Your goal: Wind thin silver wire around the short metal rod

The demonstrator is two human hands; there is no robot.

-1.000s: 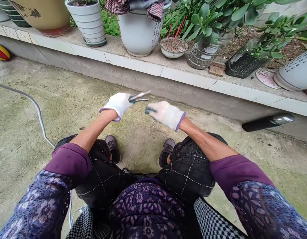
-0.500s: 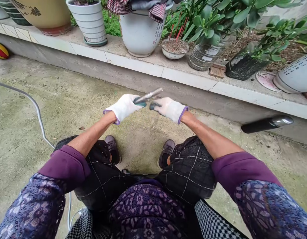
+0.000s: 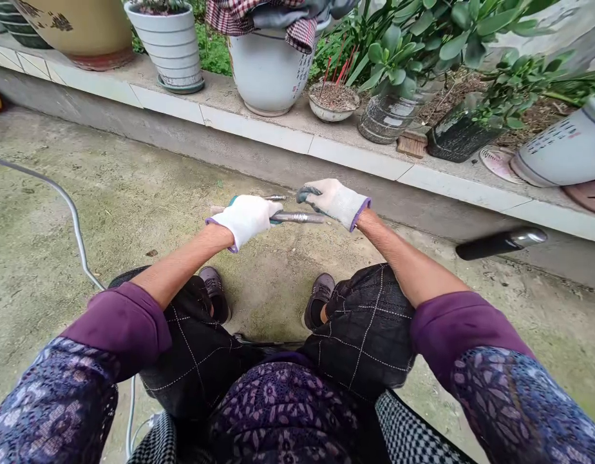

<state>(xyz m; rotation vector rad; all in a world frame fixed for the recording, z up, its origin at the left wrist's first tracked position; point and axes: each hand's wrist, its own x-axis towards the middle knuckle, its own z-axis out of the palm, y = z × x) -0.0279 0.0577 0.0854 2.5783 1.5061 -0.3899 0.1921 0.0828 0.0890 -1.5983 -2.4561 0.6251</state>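
My left hand (image 3: 252,218), in a white glove with a purple cuff and dark green palm, is closed around a grey metal rod (image 3: 301,218) with a shiny, ridged band. The rod points right, roughly level. Beyond the knuckles a second, thinner metal piece (image 3: 274,198) shows; whether it joins the rod I cannot tell. A pale brown end pokes out behind the same hand. My right hand (image 3: 333,198), gloved alike, hovers just right of and above the rod's tip, apart from it. Its fingers are curled together, and what they hold, if anything, is hidden.
A low tiled ledge (image 3: 259,134) runs across the front, bearing several plant pots, a bowl of red sticks (image 3: 333,102) and a small brush (image 3: 412,144). A black cylinder (image 3: 500,245) is at the wall's foot. A grey hose (image 3: 75,222) curves along the left floor.
The rod has swung from slanting up to nearly level, and my left hand has turned palm down. A thinner metal piece now shows behind it. My right hand has shifted slightly right and up.
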